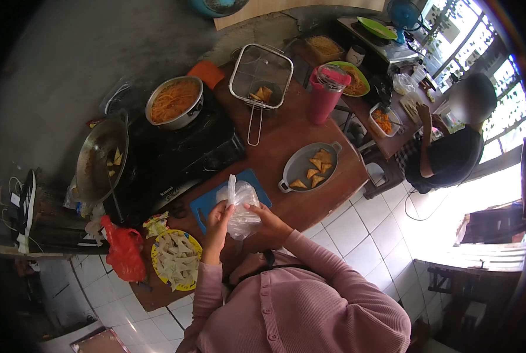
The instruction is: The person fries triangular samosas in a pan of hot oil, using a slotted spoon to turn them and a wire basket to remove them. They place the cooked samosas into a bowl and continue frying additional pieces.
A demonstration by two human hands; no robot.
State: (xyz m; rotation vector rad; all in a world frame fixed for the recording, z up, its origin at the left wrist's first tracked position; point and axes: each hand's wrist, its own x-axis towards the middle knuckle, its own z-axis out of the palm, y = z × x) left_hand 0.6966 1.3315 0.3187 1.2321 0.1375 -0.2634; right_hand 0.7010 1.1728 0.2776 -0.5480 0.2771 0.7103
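Both my hands grip a clear plastic bag (240,223) above a blue cutting board (253,178). My left hand (218,223) pinches its gathered neck, while my right hand (267,218) holds its side. What the bag contains is hard to make out. To the left, a yellow-rimmed plate (156,260) is heaped with pale folded triangular pastries (179,260). Right of the board, a grey oval dish (294,170) holds several browned triangles (314,168). More pastries (115,159) lie in a wok (90,172) at the far left.
A black Rinnai stove (192,150) carries a pot of orange noodles (174,100). A rectangular wire strainer (263,66) with fried pieces rests behind, beside a pink tumbler (327,95). A red plastic bag (121,251) hangs near the left table edge. Another person (448,154) works at a side table, right.
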